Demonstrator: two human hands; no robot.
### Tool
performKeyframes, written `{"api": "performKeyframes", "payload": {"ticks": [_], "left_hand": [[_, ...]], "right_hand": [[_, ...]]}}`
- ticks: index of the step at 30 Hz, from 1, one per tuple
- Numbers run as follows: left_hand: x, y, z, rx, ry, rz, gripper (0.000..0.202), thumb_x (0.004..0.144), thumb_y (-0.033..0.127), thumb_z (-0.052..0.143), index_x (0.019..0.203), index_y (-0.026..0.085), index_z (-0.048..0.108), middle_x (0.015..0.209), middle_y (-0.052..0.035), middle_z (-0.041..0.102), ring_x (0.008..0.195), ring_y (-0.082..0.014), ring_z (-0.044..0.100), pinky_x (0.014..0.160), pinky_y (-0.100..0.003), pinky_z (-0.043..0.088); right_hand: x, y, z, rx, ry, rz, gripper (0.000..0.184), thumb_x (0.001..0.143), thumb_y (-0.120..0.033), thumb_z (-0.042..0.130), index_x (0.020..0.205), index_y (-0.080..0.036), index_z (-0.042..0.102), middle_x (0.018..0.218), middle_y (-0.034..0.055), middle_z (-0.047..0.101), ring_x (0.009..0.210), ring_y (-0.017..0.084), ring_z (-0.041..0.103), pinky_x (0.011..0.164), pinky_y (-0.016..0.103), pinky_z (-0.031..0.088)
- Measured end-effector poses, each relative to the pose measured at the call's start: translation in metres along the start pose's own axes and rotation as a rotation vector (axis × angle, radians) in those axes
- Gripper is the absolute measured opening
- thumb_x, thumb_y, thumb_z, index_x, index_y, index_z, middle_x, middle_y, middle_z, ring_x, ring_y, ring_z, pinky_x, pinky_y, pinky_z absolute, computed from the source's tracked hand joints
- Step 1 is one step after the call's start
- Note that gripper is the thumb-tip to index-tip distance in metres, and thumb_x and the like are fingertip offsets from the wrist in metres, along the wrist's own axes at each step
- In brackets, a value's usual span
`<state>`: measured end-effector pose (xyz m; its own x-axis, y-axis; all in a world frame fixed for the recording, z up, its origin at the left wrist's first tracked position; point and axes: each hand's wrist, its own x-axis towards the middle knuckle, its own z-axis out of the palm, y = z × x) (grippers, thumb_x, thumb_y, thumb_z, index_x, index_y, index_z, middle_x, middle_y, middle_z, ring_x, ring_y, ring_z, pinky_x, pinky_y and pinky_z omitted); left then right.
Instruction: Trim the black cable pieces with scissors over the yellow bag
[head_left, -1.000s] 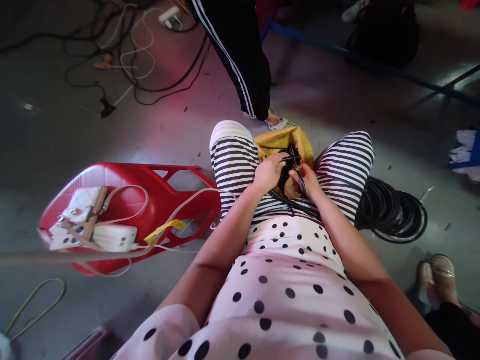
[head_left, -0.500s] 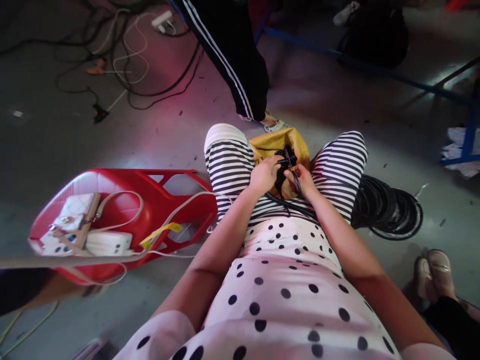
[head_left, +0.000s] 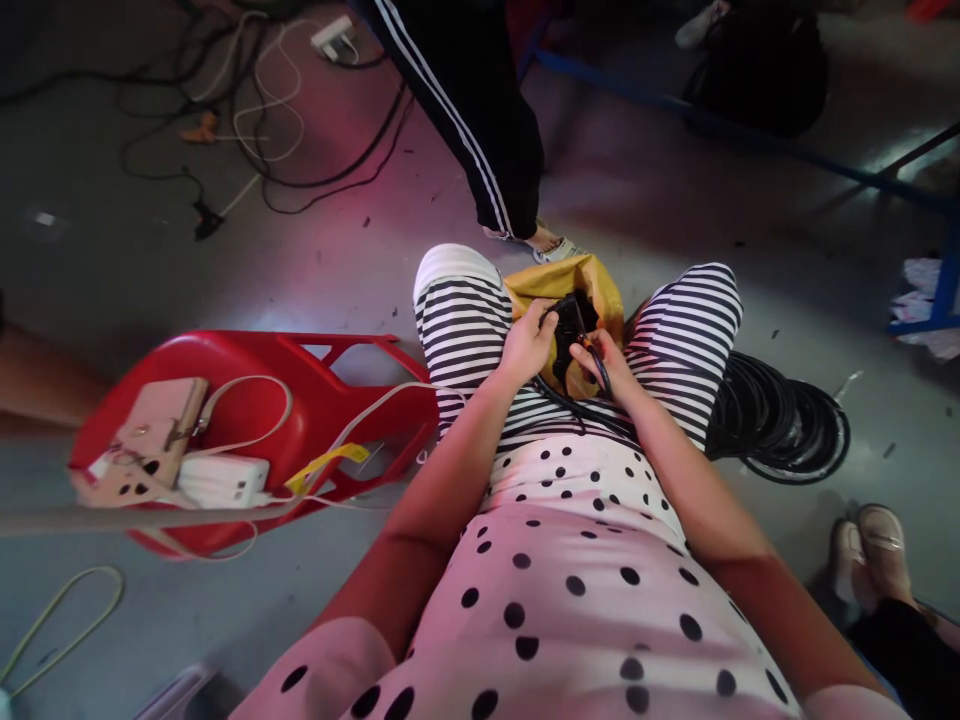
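Between my knees sits a yellow bag [head_left: 600,285] with its mouth open and black pieces [head_left: 568,345] inside. My left hand [head_left: 529,342] is closed at the bag's left side, thumb and fingers pinching a dark length of black tubing [head_left: 553,306]. On the right, my right hand [head_left: 609,362] grips scissors [head_left: 598,362] with dark, partly orange handles. The blades point up over the bag, close to the left hand's fingertips. Below both hands, black tubing [head_left: 574,408] runs across my lap. How far the blades are apart is too small to tell.
A red plastic chair [head_left: 300,400] at left bears a beige purse [head_left: 161,425] and a white power bank [head_left: 221,480]. Coiled black tubing [head_left: 795,420] lies right of my leg. A person's leg [head_left: 480,130] stands ahead; cables [head_left: 255,150] cover the floor at upper left.
The black tubing in my left hand has drawn back from the scissors, and the hand has turned slightly. Another person's arm at left has moved up, away from the chair. The view has shifted slightly.
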<state>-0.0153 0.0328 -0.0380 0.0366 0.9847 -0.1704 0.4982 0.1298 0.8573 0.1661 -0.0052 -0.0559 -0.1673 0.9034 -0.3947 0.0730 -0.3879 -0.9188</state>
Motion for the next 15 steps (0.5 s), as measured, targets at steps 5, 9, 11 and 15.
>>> {"api": "performKeyframes", "payload": {"ticks": [5,9,11,15], "left_hand": [[-0.002,0.005,0.003,-0.044,-0.008,-0.025,0.026,0.106,0.028,0.052,0.127,0.02,0.065,0.117,-0.008,0.077,0.11,-0.0231,0.073,0.104,-0.036,0.055],[-0.002,0.013,0.004,0.031,-0.007,-0.093,0.023,0.104,0.026,0.053,0.124,0.018,0.06,0.125,-0.0121,0.074,0.115,-0.0266,0.071,0.105,-0.041,0.052],[-0.003,0.015,0.004,0.062,-0.045,-0.074,0.02,0.104,0.026,0.054,0.122,0.02,0.06,0.121,-0.0097,0.075,0.11,-0.0263,0.071,0.103,-0.041,0.053],[-0.004,0.014,0.003,0.059,-0.084,-0.009,0.013,0.101,0.024,0.057,0.113,0.024,0.062,0.107,-0.0047,0.075,0.105,-0.0249,0.072,0.099,-0.038,0.053]], "right_hand": [[0.0,0.0,-0.002,-0.043,-0.011,-0.013,0.065,0.075,-0.074,0.086,0.096,-0.027,0.047,0.066,-0.009,0.048,0.054,0.012,0.044,0.052,0.028,0.036],[0.001,0.001,-0.003,-0.045,-0.025,-0.027,0.065,0.074,-0.072,0.087,0.098,-0.027,0.047,0.07,-0.0077,0.049,0.056,0.012,0.044,0.052,0.028,0.037],[0.001,0.001,-0.003,-0.033,-0.016,-0.035,0.065,0.073,-0.072,0.088,0.097,-0.027,0.047,0.073,-0.0072,0.049,0.058,0.012,0.044,0.052,0.027,0.037],[0.0,0.001,-0.002,-0.005,-0.024,-0.015,0.067,0.073,-0.073,0.088,0.096,-0.028,0.045,0.069,-0.0081,0.047,0.054,0.012,0.042,0.049,0.027,0.035]]}}
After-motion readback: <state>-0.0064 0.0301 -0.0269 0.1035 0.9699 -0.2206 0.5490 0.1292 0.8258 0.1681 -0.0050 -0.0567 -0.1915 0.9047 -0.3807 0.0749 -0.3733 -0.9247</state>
